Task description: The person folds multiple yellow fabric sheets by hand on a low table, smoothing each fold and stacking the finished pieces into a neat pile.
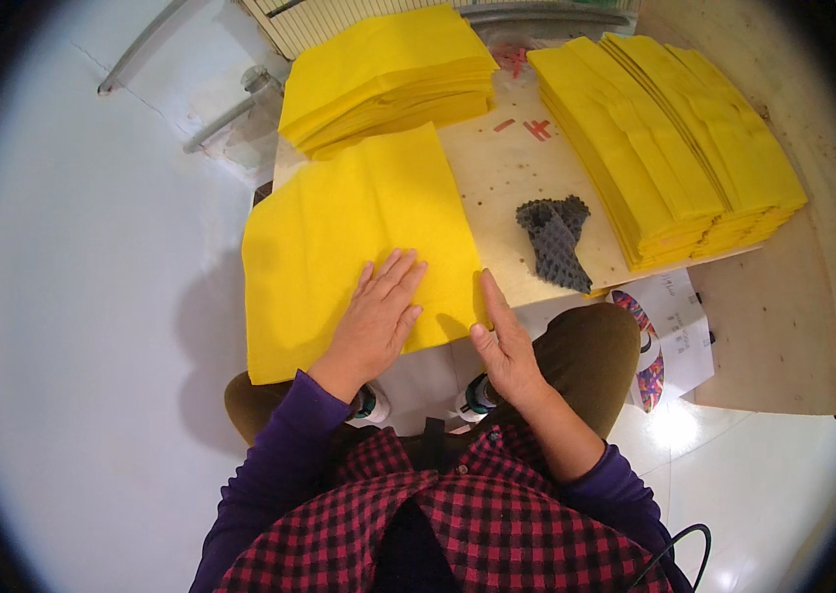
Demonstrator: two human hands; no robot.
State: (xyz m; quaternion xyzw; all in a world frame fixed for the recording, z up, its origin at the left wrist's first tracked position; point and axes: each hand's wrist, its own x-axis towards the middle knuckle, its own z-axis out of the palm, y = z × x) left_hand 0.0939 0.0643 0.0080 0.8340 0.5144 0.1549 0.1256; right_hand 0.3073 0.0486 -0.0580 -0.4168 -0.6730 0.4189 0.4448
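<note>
A flat yellow fabric piece lies at the near left of the wooden board, its near edge reaching over my lap. My left hand rests flat on it, fingers stretched out and pointing away from me. Beside the fabric's right edge is my right hand, its fingers straight and the thumb apart, holding nothing. Whether its fingertips touch that edge I cannot tell. To the right of the fabric sits a crumpled dark grey textured pad.
A stack of folded yellow fabric stands at the far left of the wooden board. Long yellow stacks fill its right side. A printed white sheet hangs below the right edge. Metal tubing runs behind.
</note>
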